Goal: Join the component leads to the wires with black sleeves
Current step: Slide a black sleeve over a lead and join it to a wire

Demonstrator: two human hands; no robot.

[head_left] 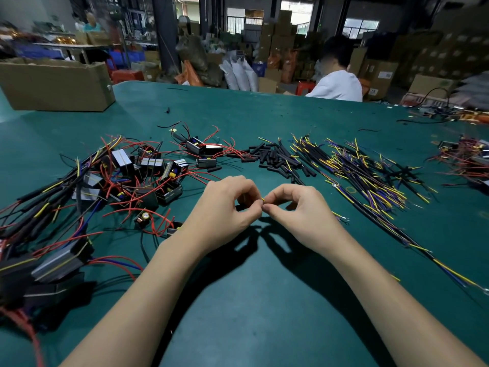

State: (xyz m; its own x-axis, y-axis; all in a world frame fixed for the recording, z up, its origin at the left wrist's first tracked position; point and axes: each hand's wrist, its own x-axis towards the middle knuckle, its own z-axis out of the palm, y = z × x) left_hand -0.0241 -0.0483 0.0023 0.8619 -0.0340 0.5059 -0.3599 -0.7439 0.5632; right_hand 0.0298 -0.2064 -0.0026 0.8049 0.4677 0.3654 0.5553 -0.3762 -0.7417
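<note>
Both your hands meet over the green table (264, 300). Your left hand (225, 210) and right hand (299, 210) pinch a small yellow wire (262, 199) between fingertips. Black sleeves (275, 156) lie just behind.

Single head view, wide-angle, looking forward and down, close over green table (264, 300), workshop beyond

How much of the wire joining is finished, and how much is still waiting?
Done: some grey box components with black-sleeved wires lie at the left. In hand: the left hand and right hand pinch a small yellow wire end between their fingertips. Left: a pile of loose short black sleeves, a big spread of yellow and purple wires, and grey components with bare red leads. Plenty remains.
</note>
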